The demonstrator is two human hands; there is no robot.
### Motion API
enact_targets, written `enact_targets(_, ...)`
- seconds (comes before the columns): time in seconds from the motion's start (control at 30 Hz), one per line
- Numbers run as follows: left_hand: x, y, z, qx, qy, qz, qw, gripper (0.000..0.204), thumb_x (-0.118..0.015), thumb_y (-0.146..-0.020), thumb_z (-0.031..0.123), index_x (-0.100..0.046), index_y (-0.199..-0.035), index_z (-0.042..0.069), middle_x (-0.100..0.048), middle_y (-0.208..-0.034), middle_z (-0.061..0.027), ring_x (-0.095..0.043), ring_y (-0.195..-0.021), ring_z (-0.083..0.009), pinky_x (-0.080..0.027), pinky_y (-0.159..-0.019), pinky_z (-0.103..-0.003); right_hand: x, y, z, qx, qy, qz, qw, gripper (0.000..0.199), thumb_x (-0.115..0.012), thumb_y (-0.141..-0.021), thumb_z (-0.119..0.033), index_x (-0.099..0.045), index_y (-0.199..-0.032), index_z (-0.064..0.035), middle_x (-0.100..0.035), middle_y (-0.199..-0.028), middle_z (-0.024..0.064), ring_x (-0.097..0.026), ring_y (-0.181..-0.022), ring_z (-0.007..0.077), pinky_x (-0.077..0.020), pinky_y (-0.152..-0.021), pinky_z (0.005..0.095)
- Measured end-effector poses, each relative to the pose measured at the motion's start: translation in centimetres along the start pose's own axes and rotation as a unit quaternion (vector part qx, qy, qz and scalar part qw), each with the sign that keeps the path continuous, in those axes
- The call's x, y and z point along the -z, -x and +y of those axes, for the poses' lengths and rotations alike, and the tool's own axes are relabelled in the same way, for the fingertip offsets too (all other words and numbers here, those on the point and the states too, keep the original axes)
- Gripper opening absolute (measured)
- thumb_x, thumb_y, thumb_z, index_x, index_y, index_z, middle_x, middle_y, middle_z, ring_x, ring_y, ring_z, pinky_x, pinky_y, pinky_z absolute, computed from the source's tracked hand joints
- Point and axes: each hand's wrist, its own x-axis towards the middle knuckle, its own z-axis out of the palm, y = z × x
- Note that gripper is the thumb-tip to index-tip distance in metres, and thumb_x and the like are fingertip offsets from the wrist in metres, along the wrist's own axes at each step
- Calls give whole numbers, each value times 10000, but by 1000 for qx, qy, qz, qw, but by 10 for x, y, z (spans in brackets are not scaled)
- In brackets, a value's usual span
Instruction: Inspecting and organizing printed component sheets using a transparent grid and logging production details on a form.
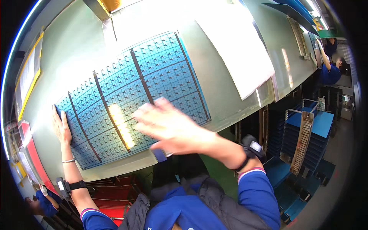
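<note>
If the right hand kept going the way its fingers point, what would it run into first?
The right hand is blurred, fingers pointing left over the blue tray. Going straight on, it would likely sweep across the tray's compartments towards the left hand at the tray's edge; its height above the tray is unclear.

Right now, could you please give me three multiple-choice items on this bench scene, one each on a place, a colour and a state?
1. Where does the left hand rest?
A. on the left end of the large blue gridded plastic tray
B. on the white paper sheet
C. on the stack of blue trays at the right

2. What colour are the person's sleeves?
A. red
B. blue
C. white

3. How is the right hand?
A. clenched around a tool
B. out of view
C. open, spread over the tray, blurred

Answers: 1 A, its palm lies flat there; 2 B, both cuffs show blue; 3 C, its spread fingers hold nothing.
</note>
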Motion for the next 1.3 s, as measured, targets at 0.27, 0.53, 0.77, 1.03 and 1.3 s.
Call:
enact_targets(0.27,7,3,6,-41,-80,-17,996,652,-305,-999,426,-176,-1481,6,-203,-1542,-156,-155,-1439,-263,-73,-1167,-388,31,-47,127,-221,289,170,916,704,-504,-894,-509,-390,-1387,-19,-338,-1481,156,-271,-1394,303,-117,-1146,503)
enact_targets(0.53,10,3,-10,-38,-50,-17,998,640,-346,-1000,406,-217,-1467,-11,-216,-1528,-195,-166,-1434,-282,-87,-1164,-388,34,-48,137,-232,370,134,889,733,-334,-955,-548,-260,-1464,-25,-233,-1530,157,-151,-1436,294,-13,-1151,507)
enact_targets(0.77,55,93,-40,124,303,168,930,509,-361,-1021,254,-307,-1423,-52,-310,-1488,-198,-287,-1388,-273,-206,-1141,-335,55,41,57,-195,111,218,950,633,-247,-1014,-440,-235,-1464,6,-188,-1540,183,-129,-1438,317,-79,-1159,444)
enact_targets(1.03,65,214,25,27,78,87,993,638,-391,-985,363,-217,-1463,-22,-240,-1518,-203,-192,-1426,-320,-94,-1156,-453,-11,96,14,-237,249,223,912,751,-229,-970,-567,-191,-1480,-16,-179,-1548,154,-132,-1443,292,38,-1150,489)
enact_targets(1.3,76,214,30,-20,23,-7,1000,704,-479,-928,460,-325,-1417,-23,-320,-1486,-181,-277,-1391,-316,-157,-1144,-468,-17,96,7,-268,322,56,906,625,-298,-995,-469,-338,-1429,-22,-316,-1502,123,-216,-1419,290,64,-1135,534)
